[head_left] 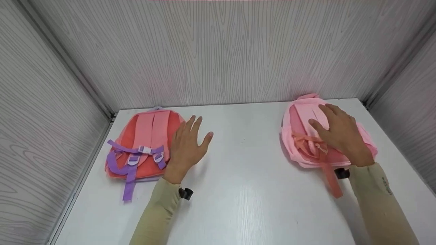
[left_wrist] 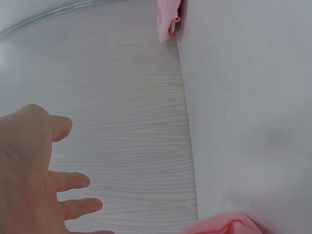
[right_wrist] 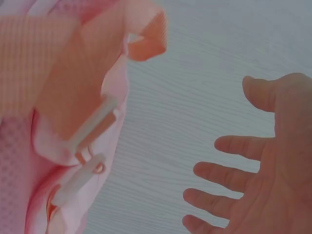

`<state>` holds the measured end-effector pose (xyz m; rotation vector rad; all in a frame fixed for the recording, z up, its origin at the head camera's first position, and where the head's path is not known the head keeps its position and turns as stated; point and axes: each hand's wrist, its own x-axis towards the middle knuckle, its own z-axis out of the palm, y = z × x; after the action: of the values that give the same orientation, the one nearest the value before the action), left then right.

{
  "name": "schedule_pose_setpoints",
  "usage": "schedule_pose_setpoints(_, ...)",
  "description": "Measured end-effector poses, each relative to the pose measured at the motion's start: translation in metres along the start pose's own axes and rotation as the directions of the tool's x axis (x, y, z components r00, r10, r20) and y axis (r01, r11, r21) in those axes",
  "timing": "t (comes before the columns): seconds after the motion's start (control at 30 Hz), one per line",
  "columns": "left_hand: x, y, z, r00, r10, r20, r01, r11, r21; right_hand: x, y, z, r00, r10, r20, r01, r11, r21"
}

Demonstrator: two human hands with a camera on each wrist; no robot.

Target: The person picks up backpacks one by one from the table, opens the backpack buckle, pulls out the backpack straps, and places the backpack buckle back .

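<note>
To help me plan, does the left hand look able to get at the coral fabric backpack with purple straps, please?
Probably yes: the left hand is empty and close beside the coral backpack, with nothing visible blocking it.

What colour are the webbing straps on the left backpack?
The webbing straps are purple, best seen in the head view.

Head downward, wrists close, head and right sharing pink backpack

two backpacks, two grips, two sleeves, three walls, one tabletop
</note>
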<state>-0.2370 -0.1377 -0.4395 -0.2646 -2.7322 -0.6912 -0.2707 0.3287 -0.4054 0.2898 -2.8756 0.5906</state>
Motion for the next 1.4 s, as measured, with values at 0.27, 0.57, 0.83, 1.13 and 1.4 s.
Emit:
schedule_pose_setpoints(0.27, 0.007, 0.019, 0.012, 0.998, 0.056, 0.03, -0.052, 0.992, -0.118, 0.0, 0.028, -0.02, 0.999, 0.009, 0.034, -0.007, 0.999, -0.039)
schedule_pose_setpoints(0.57, 0.018, 0.042, 0.03, 0.987, 0.066, 0.145, -0.034, 0.976, -0.217, 0.005, 0.058, -0.031, 0.991, 0.067, 0.118, -0.065, 0.998, -0.027)
schedule_pose_setpoints(0.83, 0.031, 0.068, 0.05, 0.96, 0.071, 0.271, 0.016, 0.952, -0.307, 0.008, 0.086, -0.033, 0.981, 0.101, 0.163, -0.104, 0.994, 0.015)
schedule_pose_setpoints(1.13, 0.045, 0.094, 0.077, 0.926, 0.04, 0.375, 0.101, 0.931, -0.35, 0.007, 0.118, -0.031, 0.98, 0.138, 0.14, -0.145, 0.989, 0.039)
schedule_pose_setpoints(1.4, 0.055, 0.11, 0.108, 0.913, 0.004, 0.407, 0.179, 0.893, -0.412, -0.001, 0.139, -0.032, 0.96, 0.202, 0.193, -0.214, 0.976, 0.046)
